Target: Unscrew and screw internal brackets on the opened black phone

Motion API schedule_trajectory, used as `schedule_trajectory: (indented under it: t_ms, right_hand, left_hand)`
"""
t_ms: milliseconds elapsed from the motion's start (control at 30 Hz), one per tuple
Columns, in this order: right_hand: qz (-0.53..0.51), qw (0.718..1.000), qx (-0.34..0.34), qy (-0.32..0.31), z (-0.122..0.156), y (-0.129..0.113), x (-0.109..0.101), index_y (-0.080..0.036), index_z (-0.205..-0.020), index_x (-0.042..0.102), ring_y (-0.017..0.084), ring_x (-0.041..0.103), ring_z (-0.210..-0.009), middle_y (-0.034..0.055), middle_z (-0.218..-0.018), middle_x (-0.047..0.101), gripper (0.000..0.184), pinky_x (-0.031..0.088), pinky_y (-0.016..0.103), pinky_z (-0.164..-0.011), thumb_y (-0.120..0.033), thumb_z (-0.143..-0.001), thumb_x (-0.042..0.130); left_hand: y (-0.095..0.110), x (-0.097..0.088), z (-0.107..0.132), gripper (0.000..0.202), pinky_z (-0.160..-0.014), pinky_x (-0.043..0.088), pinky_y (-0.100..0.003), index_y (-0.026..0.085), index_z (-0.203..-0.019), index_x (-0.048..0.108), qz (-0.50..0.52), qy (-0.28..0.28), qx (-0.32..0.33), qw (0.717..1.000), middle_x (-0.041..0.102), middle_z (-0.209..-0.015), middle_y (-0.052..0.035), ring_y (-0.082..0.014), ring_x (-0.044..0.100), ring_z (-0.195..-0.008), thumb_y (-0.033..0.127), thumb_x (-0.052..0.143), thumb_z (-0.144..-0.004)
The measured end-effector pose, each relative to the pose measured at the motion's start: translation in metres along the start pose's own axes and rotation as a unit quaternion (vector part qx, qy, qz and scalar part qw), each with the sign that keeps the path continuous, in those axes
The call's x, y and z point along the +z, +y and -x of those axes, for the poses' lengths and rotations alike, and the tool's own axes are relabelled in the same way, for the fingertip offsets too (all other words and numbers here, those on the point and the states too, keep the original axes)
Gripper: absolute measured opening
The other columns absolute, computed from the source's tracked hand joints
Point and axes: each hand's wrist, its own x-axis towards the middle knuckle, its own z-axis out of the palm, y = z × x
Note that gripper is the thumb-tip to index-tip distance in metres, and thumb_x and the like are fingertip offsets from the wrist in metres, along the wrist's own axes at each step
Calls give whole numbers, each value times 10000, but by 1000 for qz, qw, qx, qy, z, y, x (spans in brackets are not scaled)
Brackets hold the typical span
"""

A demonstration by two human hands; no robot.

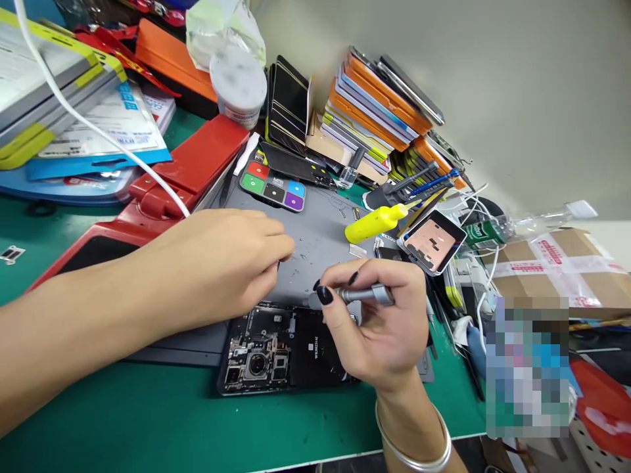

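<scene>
Screwdriver clamped in fingers of right hand; fingers of left hand curled, grip cannot be told. Open phone at lower centre — bared camera could be scratched by slipped screwdriver.

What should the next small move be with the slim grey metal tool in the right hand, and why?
I'd probably turn the slim grey metal tool to point down at the opened rectangular black phone: the right hand holds it sideways across the picture, while the phone lies with its inner parts exposed. Whether the curled left hand holds anything cannot be seen.
</scene>
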Motion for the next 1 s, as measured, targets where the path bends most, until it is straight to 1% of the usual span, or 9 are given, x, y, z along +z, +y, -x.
schedule_trajectory:
  t_ms: [200,300,433,533,633,733,833,900,1000]
  right_hand:
    - [2,1000,-7,-7,-2,0,-2,-269,-1052,482,78,626,-525,-37,-875,689,337,542,212,-476,-36,-880,652]
    - [36,999,-17,-14,-3,0,0,-277,-1046,499,113,675,-578,-49,-837,695,339,573,253,-528,-55,-883,697]
    - [158,982,-84,68,-4,-5,11,-284,-961,541,123,593,-519,-84,-680,604,367,476,285,-474,-258,-884,899]
    - [256,954,-107,117,-6,-10,20,-283,-884,522,119,492,-478,-83,-607,511,404,384,320,-427,-432,-927,895]
    - [255,951,-116,133,-8,-10,25,-281,-860,498,113,468,-467,-84,-594,476,452,369,332,-422,-494,-926,892]
    - [246,950,-115,156,-8,-10,25,-283,-854,491,117,491,-468,-79,-603,499,451,388,337,-426,-430,-909,914]
    - [232,963,-111,79,-6,-14,24,-283,-801,448,129,548,-478,-74,-588,548,428,443,341,-466,-284,-972,841]
    - [223,968,-107,34,-5,-15,24,-274,-763,411,127,573,-487,-74,-576,552,466,468,337,-493,-263,-997,814]
    - [219,965,-106,98,-8,-11,25,-279,-816,450,121,567,-503,-81,-621,558,460,439,329,-478,-322,-939,891]
  left_hand:
    - [-1,0,-2,213,-585,414,-398,250,-825,623,3,-33,-26,999,665,-777,-40,-263,678,-734,207,436,-916]
    - [0,-1,-2,185,-580,395,-398,258,-818,603,7,-47,-40,998,672,-786,-44,-267,675,-745,225,446,-912]
    - [2,-3,-4,137,-572,366,-391,267,-768,530,16,-65,-56,996,659,-772,-48,-275,656,-734,230,480,-889]
    - [3,-3,-5,145,-553,356,-374,273,-724,476,29,-81,-63,994,640,-746,-36,-253,624,-671,207,528,-842]
    - [4,-3,-5,166,-554,365,-366,274,-704,453,34,-89,-70,993,638,-740,-27,-239,616,-654,186,564,-791]
    - [3,-2,-7,114,-568,368,-369,276,-732,493,31,-89,-74,993,662,-764,-26,-254,647,-708,199,571,-760]
    - [4,-4,-8,78,-560,365,-359,272,-727,507,32,-89,-69,993,655,-757,-17,-229,625,-682,224,542,-777]
    - [5,-6,-6,107,-582,393,-347,261,-761,548,35,-86,-60,994,657,-791,-19,-211,615,-680,209,475,-818]
    - [7,-9,-3,255,-635,411,-328,233,-817,602,29,-77,-53,995,640,-826,-16,-186,610,-700,149,364,-858]
